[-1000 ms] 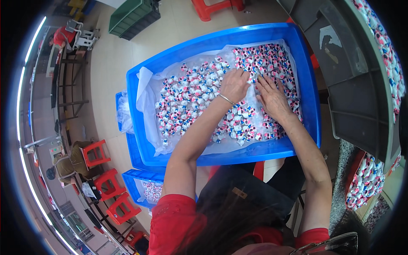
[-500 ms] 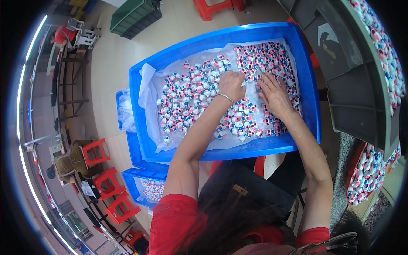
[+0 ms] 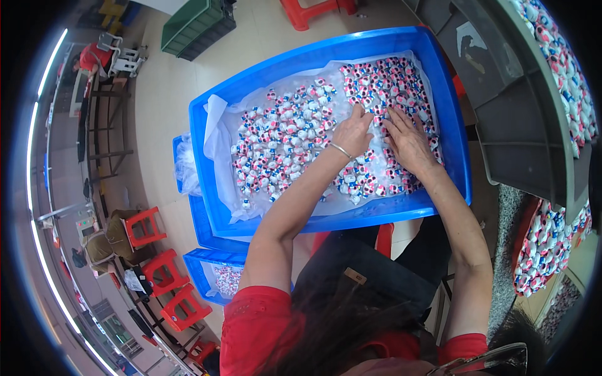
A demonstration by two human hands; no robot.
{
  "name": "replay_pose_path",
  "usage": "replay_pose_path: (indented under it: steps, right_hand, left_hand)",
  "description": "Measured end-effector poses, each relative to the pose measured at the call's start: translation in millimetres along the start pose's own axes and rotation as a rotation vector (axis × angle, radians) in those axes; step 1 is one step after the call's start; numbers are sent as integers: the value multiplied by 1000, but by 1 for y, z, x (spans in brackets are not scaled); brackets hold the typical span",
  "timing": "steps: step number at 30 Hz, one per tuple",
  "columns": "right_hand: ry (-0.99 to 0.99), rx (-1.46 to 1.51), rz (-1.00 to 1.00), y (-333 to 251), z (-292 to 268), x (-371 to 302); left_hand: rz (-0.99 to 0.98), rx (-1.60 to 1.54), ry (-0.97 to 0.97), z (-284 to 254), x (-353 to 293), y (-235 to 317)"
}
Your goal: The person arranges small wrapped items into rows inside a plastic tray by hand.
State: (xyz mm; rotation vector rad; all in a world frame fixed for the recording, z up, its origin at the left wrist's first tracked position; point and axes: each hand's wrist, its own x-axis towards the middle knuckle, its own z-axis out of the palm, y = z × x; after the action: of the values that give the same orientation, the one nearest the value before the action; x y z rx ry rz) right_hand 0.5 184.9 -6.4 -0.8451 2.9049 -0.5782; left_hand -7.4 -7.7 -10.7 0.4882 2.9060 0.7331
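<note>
A big blue tub (image 3: 207, 169) lined with thin white sheeting (image 3: 216, 116) lies before me, holding many small white figures with pink, blue and black parts. Loose ones (image 3: 282, 138) spread over its left side, while on the right others (image 3: 376, 78) sit packed closely, dark spots facing up. My left hand (image 3: 353, 134), with a bracelet at its wrist, is over the gap between them. Its fingers bend down at the packed figures' edge; their tips are hidden. My right hand (image 3: 409, 143) lies over the packed figures with its fingers stretched out and apart.
Smaller blue bins (image 3: 216, 254) stand lower left of the tub. A grey crate (image 3: 520, 119) is close on the right, beside more heaped figures (image 3: 552, 250). Red stools (image 3: 166, 272), a green crate (image 3: 195, 28) and people seated at benches are farther off.
My left hand has moved right, toward my right hand, and its fingers reach further forward. The right hand stays almost in place. The view has shifted slightly.
</note>
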Motion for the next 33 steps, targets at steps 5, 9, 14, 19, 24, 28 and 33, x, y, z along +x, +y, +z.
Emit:
replay_pose_path:
  steps: [5,9,14,19,24,28,33]
  right_hand:
    - [-10,16,14,4,-1,-2]
    - [7,33,8,1,0,-3]
    - [21,80,17,1,-20,-10]
    - [40,97,64,13,-12,-22]
    - [55,113,47,-1,-16,-22]
    - [41,112,49,0,-14,-28]
    - [50,127,13,-1,-14,-23]
  left_hand:
    - [94,-151,95,7,-5,-13]
    - [77,-92,99,16,3,-15]
    - [44,-269,166,-12,-10,-23]
    - [256,38,-42,-15,-38,14]
    - [237,291,-52,16,-41,17]
    - [167,101,47,14,-44,13]
    - [113,-34,242,19,-23,6]
